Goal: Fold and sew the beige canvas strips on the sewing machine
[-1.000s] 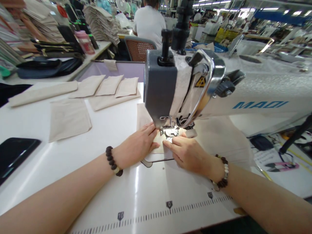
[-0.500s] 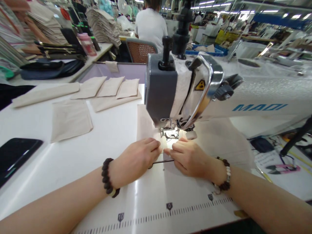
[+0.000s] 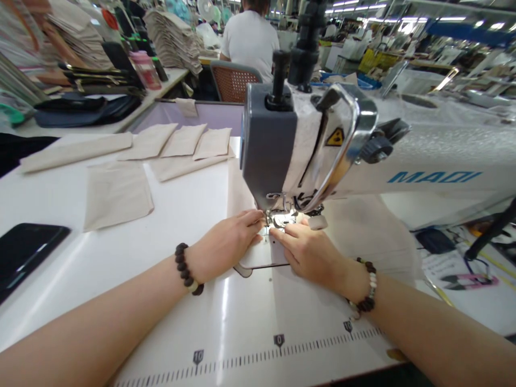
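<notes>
A white and grey sewing machine (image 3: 306, 140) stands on the white table (image 3: 173, 226). A beige fabric piece (image 3: 238, 193) lies under its presser foot (image 3: 278, 217). My left hand (image 3: 226, 244) lies on the fabric just left of the foot, fingers together and pressing down. My right hand (image 3: 308, 250) sits just right of the needle, fingertips pinched on the fabric edge at the foot. Both wrists wear dark bead bracelets. The fabric under my fingers is mostly hidden.
Several beige fabric pieces (image 3: 116, 193) lie on the table at the left and back. A black phone (image 3: 24, 252) sits at the far left. Pink snips (image 3: 467, 279) lie at the right. A person in white (image 3: 250, 37) sits on a chair behind. A ruler strip (image 3: 278, 346) runs along the near edge.
Both hands have moved forward from the plate's near edge back up to the presser foot, pushing the fabric with them.
</notes>
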Demonstrator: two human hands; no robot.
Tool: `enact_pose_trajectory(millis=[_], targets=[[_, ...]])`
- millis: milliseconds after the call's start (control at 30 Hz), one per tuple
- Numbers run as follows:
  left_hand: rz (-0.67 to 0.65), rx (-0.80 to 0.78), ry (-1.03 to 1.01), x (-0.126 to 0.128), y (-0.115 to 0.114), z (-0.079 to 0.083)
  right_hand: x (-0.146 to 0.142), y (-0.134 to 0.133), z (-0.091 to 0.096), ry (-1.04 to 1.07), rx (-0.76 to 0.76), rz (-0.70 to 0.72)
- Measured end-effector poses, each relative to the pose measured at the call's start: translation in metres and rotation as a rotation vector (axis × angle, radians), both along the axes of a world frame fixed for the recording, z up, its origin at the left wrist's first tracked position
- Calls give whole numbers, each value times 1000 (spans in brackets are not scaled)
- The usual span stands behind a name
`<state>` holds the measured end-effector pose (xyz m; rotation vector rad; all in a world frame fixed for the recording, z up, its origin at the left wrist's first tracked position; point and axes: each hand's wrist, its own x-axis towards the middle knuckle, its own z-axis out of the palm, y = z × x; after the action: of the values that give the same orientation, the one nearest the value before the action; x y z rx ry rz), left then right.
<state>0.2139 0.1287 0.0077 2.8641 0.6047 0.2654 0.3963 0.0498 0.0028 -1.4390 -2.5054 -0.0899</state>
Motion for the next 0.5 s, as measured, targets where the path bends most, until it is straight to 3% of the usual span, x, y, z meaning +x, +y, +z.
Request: enact_pose_trajectory(millis=[267, 500], targets=[[9, 20, 13, 1, 2, 1, 0, 1, 0, -6, -2, -1], [106, 194, 289, 4, -18, 16, 0, -1, 2, -12, -2, -10]])
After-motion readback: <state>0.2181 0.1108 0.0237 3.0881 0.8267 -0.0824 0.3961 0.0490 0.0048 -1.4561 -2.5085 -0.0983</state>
